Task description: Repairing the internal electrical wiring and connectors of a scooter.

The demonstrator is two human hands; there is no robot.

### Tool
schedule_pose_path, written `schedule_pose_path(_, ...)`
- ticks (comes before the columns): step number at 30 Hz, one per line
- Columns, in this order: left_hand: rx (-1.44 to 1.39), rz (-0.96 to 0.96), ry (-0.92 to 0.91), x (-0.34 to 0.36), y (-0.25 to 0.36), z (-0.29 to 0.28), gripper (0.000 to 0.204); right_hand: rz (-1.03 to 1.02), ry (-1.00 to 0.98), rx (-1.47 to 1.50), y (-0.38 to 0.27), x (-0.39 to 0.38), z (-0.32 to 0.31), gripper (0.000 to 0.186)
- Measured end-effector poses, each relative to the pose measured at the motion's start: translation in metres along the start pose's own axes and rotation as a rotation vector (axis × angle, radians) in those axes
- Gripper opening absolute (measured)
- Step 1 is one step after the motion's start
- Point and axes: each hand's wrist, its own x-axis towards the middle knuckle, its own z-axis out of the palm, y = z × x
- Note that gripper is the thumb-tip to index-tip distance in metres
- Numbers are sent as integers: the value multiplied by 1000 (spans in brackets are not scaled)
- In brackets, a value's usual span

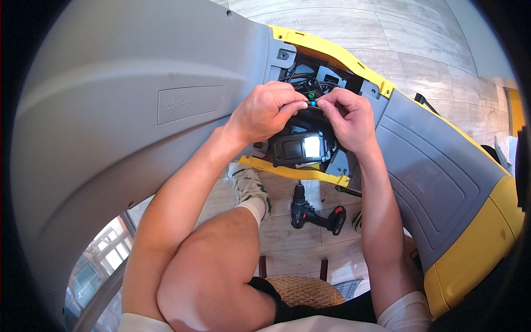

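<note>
Above an open compartment in a grey and yellow machine body, both hands meet at a small black cable connector with a blue band. My left hand is closed, its thumb and forefinger pinching the connector's left end. From the other side, my right hand pinches its right end between thumb and fingertips. Black cables lie bunched just beyond the fingers, with a round green cable end among them. Below the hands, a black box with a bright, reflecting panel sits in the compartment.
Yellow trim edges the compartment. A large grey panel spans the left, and a grey cover the right. On the wood-look floor lies a black cordless drill, near my shoe. A woven stool seat is beneath me.
</note>
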Motion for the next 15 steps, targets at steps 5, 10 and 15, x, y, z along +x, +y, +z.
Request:
schedule_pose_path(5, -22, -2, -2, 0, -1, 0, 9, -39, 5, 13, 3, 0, 1, 7)
schedule_pose_path(10, -7, -3, -9, -1, -2, 0, 9, -45, 13, 36, 4, 0, 3, 7)
schedule_pose_path(15, 14, 31, -16, 0, -3, 1, 8, -51, 6, -4, 5, -1, 2, 7)
